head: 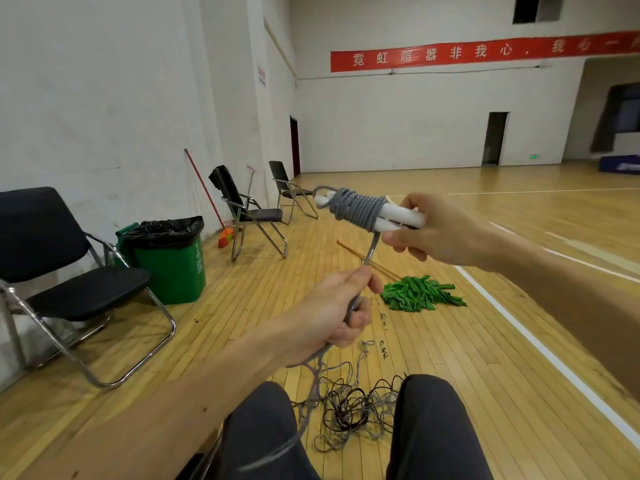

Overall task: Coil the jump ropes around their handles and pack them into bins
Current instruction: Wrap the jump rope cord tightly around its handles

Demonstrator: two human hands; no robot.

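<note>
Right hand [440, 230] grips white handles [398, 216] wound with grey rope [360, 209]; left hand [343, 306] seemingly pinches its tail.

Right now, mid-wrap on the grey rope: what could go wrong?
1. The grey rope runs through the left hand down into the tangled pile below. Pulling more slack may snag it or drag the whole pile up.
2. The right hand grips the white handles at one end only. The turns sit toward the free end, so they might slide off if tension drops.
</note>
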